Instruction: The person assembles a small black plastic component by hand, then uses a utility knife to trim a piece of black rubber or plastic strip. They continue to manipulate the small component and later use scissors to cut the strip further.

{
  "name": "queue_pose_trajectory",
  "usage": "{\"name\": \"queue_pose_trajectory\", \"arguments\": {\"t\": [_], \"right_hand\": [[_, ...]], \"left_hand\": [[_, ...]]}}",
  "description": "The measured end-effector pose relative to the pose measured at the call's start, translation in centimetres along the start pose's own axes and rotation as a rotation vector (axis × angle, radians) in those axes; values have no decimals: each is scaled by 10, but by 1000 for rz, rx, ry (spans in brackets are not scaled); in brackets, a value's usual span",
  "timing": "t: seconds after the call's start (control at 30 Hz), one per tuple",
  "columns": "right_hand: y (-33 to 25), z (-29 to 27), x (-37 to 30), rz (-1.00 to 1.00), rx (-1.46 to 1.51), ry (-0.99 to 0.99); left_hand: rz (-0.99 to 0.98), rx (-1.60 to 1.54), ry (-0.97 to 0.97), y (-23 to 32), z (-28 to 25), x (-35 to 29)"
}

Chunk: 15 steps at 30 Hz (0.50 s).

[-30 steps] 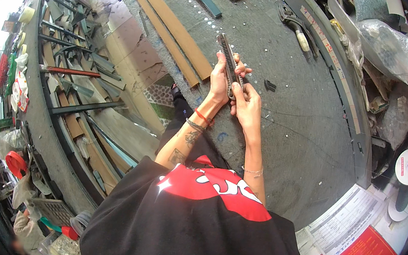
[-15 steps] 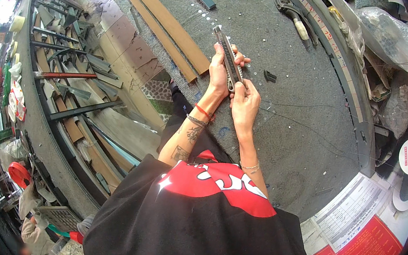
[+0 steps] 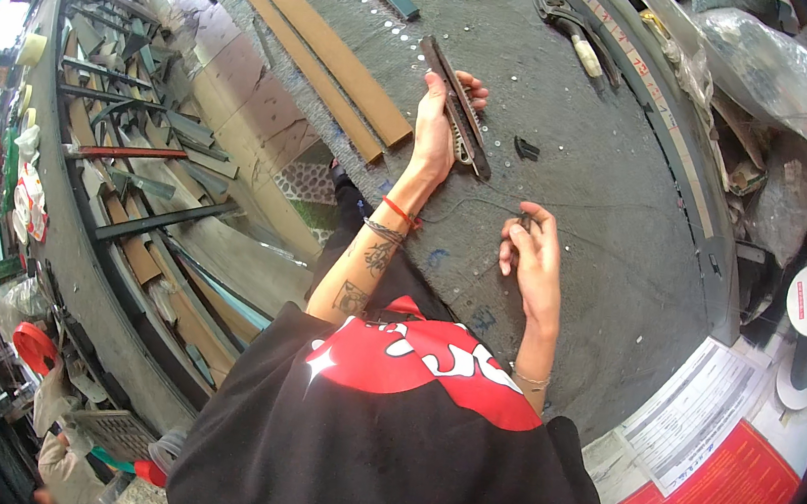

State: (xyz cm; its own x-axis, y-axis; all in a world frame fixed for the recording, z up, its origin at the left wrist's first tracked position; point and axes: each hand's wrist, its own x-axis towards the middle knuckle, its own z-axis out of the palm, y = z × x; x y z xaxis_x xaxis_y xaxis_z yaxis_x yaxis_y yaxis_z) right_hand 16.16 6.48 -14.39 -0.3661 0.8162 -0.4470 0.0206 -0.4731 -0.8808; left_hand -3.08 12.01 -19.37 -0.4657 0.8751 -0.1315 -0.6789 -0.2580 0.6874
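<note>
My left hand (image 3: 435, 136) is wrapped round a long, narrow, dark metal fitting (image 3: 457, 109), which looks like a sliding-window latch. It is tilted, its far end pointing away and slightly left, with a pale toothed edge beside my palm. To the right and nearer, my right hand (image 3: 534, 257) is apart from the fitting. Its thumb and fingertips pinch something small and dark, too small to name. A thin dark cord (image 3: 474, 200) curves between the two hands over the grey worktop (image 3: 597, 304). Small black clips (image 3: 526, 149) lie just right of the fitting.
Two long brown strips (image 3: 344, 71) lie at the far left of the worktop. White-handled pliers or cutters (image 3: 585, 54) rest at the far right. A rack of profile offcuts (image 3: 151, 154) stands on the left. Papers (image 3: 698, 415) and plastic bags (image 3: 776, 80) lie along the right.
My right hand has come away from the fitting, moving right and nearer, with its fingertips still pinched. My left hand keeps hold of the fitting, which has turned a little.
</note>
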Motion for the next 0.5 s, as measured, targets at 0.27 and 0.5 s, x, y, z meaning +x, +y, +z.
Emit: {"name": "queue_pose_trajectory", "arguments": {"t": [0.27,0.5], "right_hand": [[-23,-28,-21,-218,112,-163],[-49,-21,-54,-204,109,-336]], "left_hand": [[689,1164,188,7,38,17],[34,730,-736,55,68,-89]]}}
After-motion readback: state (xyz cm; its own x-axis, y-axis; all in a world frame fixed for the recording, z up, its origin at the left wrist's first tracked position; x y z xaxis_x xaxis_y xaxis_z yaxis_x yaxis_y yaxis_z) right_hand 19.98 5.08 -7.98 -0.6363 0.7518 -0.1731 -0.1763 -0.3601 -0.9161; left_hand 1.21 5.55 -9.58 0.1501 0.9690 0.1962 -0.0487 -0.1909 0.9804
